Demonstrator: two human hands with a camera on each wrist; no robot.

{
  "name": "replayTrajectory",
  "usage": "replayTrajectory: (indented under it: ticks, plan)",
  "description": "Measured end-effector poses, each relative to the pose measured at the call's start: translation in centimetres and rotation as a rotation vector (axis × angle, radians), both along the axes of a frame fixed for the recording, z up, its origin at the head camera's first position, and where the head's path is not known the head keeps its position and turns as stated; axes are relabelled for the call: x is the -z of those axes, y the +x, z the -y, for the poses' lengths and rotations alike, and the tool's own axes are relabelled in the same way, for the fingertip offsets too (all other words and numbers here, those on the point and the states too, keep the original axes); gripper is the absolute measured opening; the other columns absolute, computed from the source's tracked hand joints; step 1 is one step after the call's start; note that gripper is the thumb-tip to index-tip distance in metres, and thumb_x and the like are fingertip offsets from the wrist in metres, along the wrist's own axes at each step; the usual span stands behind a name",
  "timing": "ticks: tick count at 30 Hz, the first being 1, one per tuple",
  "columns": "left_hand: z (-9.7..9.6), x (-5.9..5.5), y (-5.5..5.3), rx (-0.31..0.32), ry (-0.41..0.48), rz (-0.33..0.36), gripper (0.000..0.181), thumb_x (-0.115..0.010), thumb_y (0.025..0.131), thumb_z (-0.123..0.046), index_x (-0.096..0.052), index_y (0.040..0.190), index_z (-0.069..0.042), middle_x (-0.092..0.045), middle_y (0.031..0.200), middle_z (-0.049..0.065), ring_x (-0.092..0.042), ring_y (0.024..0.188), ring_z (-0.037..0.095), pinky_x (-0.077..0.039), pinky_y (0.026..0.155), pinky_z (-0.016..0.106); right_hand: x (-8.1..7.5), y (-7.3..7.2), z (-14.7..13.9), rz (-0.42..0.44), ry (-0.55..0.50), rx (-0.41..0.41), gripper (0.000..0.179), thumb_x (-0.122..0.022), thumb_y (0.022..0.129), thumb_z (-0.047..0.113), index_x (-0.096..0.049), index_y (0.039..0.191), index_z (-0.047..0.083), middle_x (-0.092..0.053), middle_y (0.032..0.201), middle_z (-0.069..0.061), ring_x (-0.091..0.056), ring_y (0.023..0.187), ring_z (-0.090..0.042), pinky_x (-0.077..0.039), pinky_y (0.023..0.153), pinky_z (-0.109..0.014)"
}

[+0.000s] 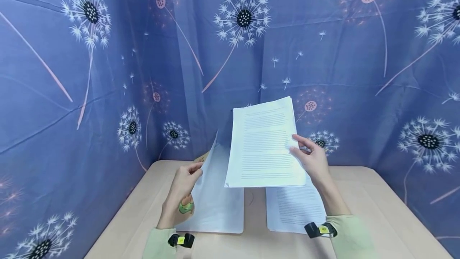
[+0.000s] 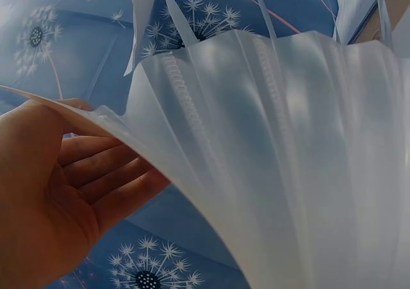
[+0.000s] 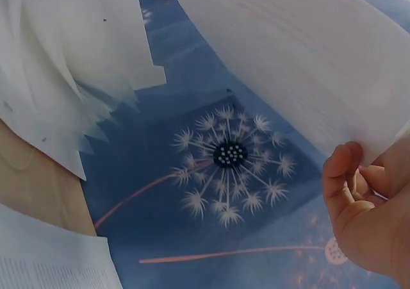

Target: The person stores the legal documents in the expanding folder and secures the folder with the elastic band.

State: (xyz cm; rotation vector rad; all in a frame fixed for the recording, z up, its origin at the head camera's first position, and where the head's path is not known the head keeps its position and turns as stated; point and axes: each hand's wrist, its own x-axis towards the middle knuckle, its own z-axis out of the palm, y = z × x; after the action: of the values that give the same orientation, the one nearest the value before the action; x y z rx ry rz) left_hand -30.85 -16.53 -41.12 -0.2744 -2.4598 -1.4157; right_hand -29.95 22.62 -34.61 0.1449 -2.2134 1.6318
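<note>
The far left is filled by a blue dandelion-print curtain [image 1: 161, 55], which is also hung behind the table [image 1: 115, 235] and along the right. Next up, a pale green sleeve [image 1: 159, 243] and a black wrist strap [image 1: 181, 240] with a yellow tag are worn on the left arm. The edge of an accordion folder [image 1: 221, 207] is pinched by the left hand [image 1: 184, 183], so that grip is basically closed on it. The folder itself is sat on the table left of centre, its see-through pleats fanned out pretty wide in the left wrist view, and a bit of green-and-brown cartoon is shown on its tan cover [image 1: 189, 212]. Around the middle, a few printed sheets [image 1: 266, 147] are held up in the air, tilted a little. Below them, more printed paper [image 1: 296, 209] is laid on the table, partly hidden. The raised sheets are gripped at their right edge by the right hand [image 1: 314, 161], just a narrow thumb-and-finger pinch. A matching strap [image 1: 320, 230] and sleeve are worn there too.
</note>
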Motion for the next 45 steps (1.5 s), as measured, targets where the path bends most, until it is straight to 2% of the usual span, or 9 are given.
replayTrajectory:
  ticks: [5, 10, 17, 23, 30, 35, 41, 45]
  plan:
    - [-0.2, -0.1, 0.1, -0.005, 0.003, -0.001, 0.033, -0.057, 0.097, -0.017, -0.069, 0.128, -0.011, -0.072, 0.114, 0.009, -0.055, 0.075, 0.017, -0.043, 0.066, 0.029, 0.0, -0.2, 0.7, 0.009, -0.025, -0.02, 0.051, -0.068, 0.095, 0.024, -0.055, 0.143, 0.014, -0.048, 0.114, -0.002, -0.062, 0.081, 0.001, -0.049, 0.063, -0.019]
    - [-0.3, -0.2, 0.1, -0.018, -0.002, -0.004, 0.033, -0.057, 0.096, -0.017, -0.07, 0.126, -0.011, -0.073, 0.11, 0.009, -0.057, 0.077, 0.018, -0.045, 0.066, 0.028, 0.0, -0.5, 1.6, 0.017, -0.041, -0.035, 0.05, -0.068, 0.094, 0.021, -0.057, 0.141, 0.014, -0.05, 0.112, -0.003, -0.057, 0.069, 0.0, -0.044, 0.054, -0.02]
    - [-0.3, -0.1, 0.0, -0.022, -0.004, 0.002, 0.034, -0.057, 0.096, -0.016, -0.069, 0.127, -0.01, -0.072, 0.115, 0.01, -0.06, 0.084, 0.016, -0.048, 0.071, 0.028, 0.1, -0.6, 2.9, 0.05, -0.043, -0.06, 0.049, -0.068, 0.094, 0.021, -0.057, 0.142, 0.015, -0.051, 0.117, -0.006, -0.057, 0.069, -0.001, -0.044, 0.054, -0.021]
    - [-0.2, -0.1, -0.1, -0.02, -0.016, -0.014, 0.033, -0.058, 0.096, -0.017, -0.07, 0.126, -0.011, -0.073, 0.114, 0.009, -0.062, 0.083, 0.016, -0.049, 0.072, 0.028, 0.1, -0.9, 4.0, 0.041, -0.049, -0.077, 0.048, -0.069, 0.093, 0.021, -0.058, 0.14, 0.017, -0.052, 0.115, -0.005, -0.054, 0.065, -0.003, -0.045, 0.055, -0.02]
    - [-0.2, -0.1, -0.1, -0.024, -0.015, -0.014, 0.032, -0.058, 0.095, -0.016, -0.071, 0.124, -0.012, -0.074, 0.111, 0.008, -0.059, 0.081, 0.016, -0.049, 0.073, 0.028, 0.3, -0.9, 5.0, 0.048, -0.067, -0.082, 0.047, -0.071, 0.092, 0.02, -0.061, 0.138, 0.017, -0.053, 0.112, -0.005, -0.058, 0.069, -0.004, -0.047, 0.057, -0.021]
    - [-0.3, -0.2, -0.1, -0.03, -0.016, -0.01, 0.032, -0.058, 0.095, -0.017, -0.071, 0.124, -0.011, -0.074, 0.108, 0.009, -0.056, 0.074, 0.016, -0.047, 0.07, 0.028, 0.7, -1.1, 5.6, 0.035, -0.075, -0.091, 0.048, -0.071, 0.092, 0.019, -0.061, 0.138, 0.015, -0.052, 0.106, -0.001, -0.047, 0.059, -0.004, -0.04, 0.05, -0.021]
    - [-0.3, -0.2, 0.1, -0.034, -0.01, -0.011, 0.032, -0.058, 0.095, -0.016, -0.072, 0.123, -0.011, -0.074, 0.11, 0.008, -0.06, 0.082, 0.016, -0.049, 0.075, 0.029, 1.2, -1.2, 6.3, 0.029, -0.043, -0.072, 0.045, -0.071, 0.091, 0.018, -0.063, 0.136, 0.015, -0.05, 0.101, -0.001, -0.039, 0.055, -0.003, -0.037, 0.048, -0.02]
    - [-0.4, -0.3, 0.1, -0.037, -0.002, -0.008, 0.031, -0.059, 0.095, -0.017, -0.072, 0.123, -0.012, -0.074, 0.109, 0.008, -0.059, 0.082, 0.016, -0.049, 0.078, 0.03, 1.4, -1.3, 6.7, 0.031, -0.029, -0.061, 0.044, -0.071, 0.091, 0.016, -0.064, 0.134, 0.015, -0.052, 0.103, -0.003, -0.045, 0.059, -0.003, -0.039, 0.051, -0.02]
